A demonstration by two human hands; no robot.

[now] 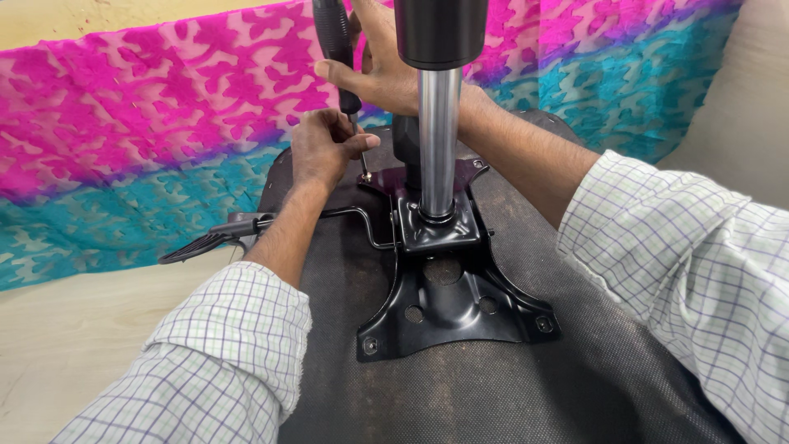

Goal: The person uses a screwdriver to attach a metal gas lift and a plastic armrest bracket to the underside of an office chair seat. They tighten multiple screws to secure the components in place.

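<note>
A pale wooden floor (74, 329) runs under a thin fabric sheet printed in bright pink and turquoise blotches (164, 123), which is draped across the back of the scene. In front of it lies an upturned chair seat covered in coarse black woven cloth (509, 386), its rough weave showing plainly.

A glossy black stamped-steel mounting plate with four splayed feet (448, 308) sits on the middle of the seat. Each foot has a screw hole, and larger round holes pierce its raised centre. From its boxy socket a polished chrome gas-lift column (439, 140) stands upright, topped by a smooth black cylindrical sleeve (440, 33). A bent black wire lever with a ribbed flat paddle (205, 241) reaches out to the left of the plate.

The black-handled screwdriver with a slim metal shaft (337, 49) stands nearly upright over the far left foot of the plate, its tip at a small screw there. The right hand (382, 70), reaching around behind the column, is curled about the textured handle. The left hand (325, 148) is lower, with thumb and fingertips pinched around the shaft just above the tip. Both forearms emerge from rolled white sleeves checked in thin purple and green lines (222, 362).
</note>
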